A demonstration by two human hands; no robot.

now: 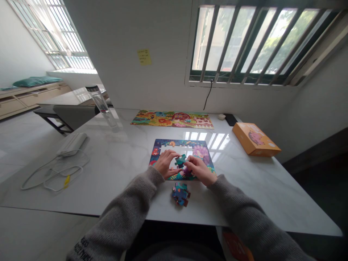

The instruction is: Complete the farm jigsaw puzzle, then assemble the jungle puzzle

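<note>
A teal jigsaw puzzle piece [180,160] is held up between my two hands, over a partly filled jigsaw puzzle [200,151]. My right hand [199,169] pinches its right side with thumb and fingertips. From the other side, my left hand [164,163] curves around the piece, index fingertip at its upper edge and thumb below. Parts of the puzzle's lower half are hidden by my hands. Its dark blue border surrounds a white unfilled area. Nearer to me, a small pile of loose puzzle pieces [181,194] lies on the white table [122,188].
Behind the puzzle lies a long farm-animal picture puzzle [172,119]. An orange box [255,139] and a black phone [231,119] are on the right. To the left are a clear bottle [98,99], a white device [72,144] and its looped cable [78,170].
</note>
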